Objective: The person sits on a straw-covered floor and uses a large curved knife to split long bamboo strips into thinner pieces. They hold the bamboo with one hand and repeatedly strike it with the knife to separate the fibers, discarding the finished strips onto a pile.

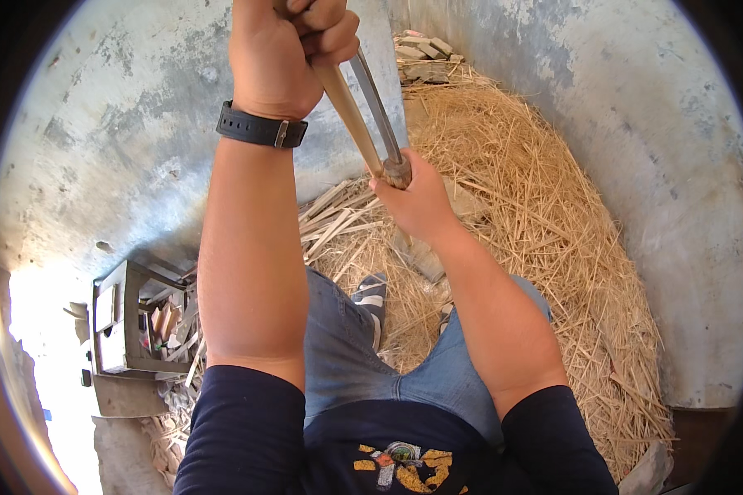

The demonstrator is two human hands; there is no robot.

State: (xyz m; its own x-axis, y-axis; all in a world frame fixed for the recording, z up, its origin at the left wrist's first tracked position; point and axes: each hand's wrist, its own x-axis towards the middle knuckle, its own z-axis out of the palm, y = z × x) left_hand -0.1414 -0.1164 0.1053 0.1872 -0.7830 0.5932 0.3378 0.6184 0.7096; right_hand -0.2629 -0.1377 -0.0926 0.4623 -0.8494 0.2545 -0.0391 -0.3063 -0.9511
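Note:
My left hand (276, 62), a black watch on its wrist, is raised at the top of the view with its fingers curled round a long pale bamboo strip (351, 120). The strip slants down toward my right hand (421, 198), where its lower part passes by the thumb. That hand is closed on the short wooden handle of a long knife (380, 107). Its narrow grey metal blade points up and away, close alongside the strip. The blade's far end is hidden behind my left fingers, and the strip's upper end lies out of view.
Dry straw-like shavings (570, 247) cover the floor in front and to the right. Split sticks (338, 214) lie against the left wall. A wooden stool (124, 322) lies tipped over among wood scraps. Broken bricks (425, 48) are piled at the back, between grey plastered walls (636, 124).

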